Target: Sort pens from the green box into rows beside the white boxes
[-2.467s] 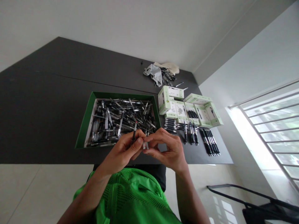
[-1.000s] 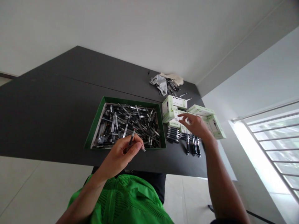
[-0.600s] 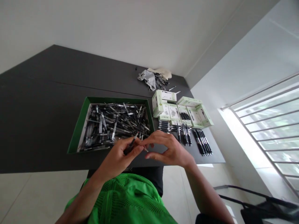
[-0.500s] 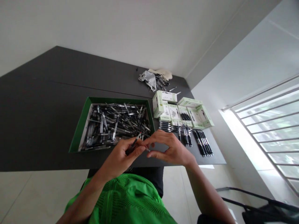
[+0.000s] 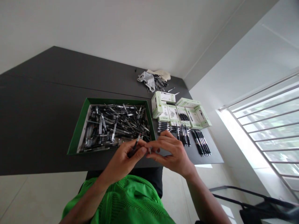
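My left hand (image 5: 128, 157) is closed around a dark pen (image 5: 136, 143), its pale tip pointing up past the fingers. My right hand (image 5: 170, 149) meets it at the fingertips, with thumb and fingers pinched on a small pale piece (image 5: 149, 150) too small to make out. Both hands are over the table's front edge, just in front of a green box (image 5: 76, 133) full of loose black and clear pens (image 5: 116, 121). To the right of my right hand, black pens (image 5: 201, 141) lie side by side in a row.
Pale green and white cartons (image 5: 157, 104) stand right of the green box, one holding several black pens (image 5: 184, 117). More pens (image 5: 184, 133) lie before them. Behind are a grey cloth (image 5: 147, 80), a cream cloth (image 5: 161, 74) and a pen pile. A wall backs the dark table (image 5: 42, 90).
My right hand has drawn its fingers in and now pinches at the small pale piece beside my left fingertips. My left hand still holds the pen. The view has shifted slightly.
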Tool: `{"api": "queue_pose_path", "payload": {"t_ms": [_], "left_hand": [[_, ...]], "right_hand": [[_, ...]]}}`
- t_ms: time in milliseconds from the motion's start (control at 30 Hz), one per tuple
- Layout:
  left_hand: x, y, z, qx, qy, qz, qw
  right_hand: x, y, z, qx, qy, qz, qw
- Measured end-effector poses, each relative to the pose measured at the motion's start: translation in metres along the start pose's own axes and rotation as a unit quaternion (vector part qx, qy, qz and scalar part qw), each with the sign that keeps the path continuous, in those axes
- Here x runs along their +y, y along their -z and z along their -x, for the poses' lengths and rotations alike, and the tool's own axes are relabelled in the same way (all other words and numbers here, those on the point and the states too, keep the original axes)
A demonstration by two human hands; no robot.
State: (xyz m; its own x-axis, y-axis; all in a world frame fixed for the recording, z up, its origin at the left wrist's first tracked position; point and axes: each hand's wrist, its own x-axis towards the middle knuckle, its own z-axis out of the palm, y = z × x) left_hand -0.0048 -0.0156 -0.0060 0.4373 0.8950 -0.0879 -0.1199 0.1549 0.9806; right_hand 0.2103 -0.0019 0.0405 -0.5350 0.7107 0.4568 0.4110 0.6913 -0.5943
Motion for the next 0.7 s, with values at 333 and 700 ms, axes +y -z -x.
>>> {"api": "queue_pose_path", "payload": {"t_ms": [333, 700], "left_hand": [[0.007, 0.014, 0.008, 0.025, -0.021, 0.108, 0.994], [0.009, 0.027, 0.021, 0.02, -0.023, 0.086, 0.996]], "right_hand": [[0.159, 0.098, -0.024, -0.089, -0.173, 0.252, 0.948], [0.228, 0.093, -0.035, -0.187, -0.179, 0.331, 0.907]]}}
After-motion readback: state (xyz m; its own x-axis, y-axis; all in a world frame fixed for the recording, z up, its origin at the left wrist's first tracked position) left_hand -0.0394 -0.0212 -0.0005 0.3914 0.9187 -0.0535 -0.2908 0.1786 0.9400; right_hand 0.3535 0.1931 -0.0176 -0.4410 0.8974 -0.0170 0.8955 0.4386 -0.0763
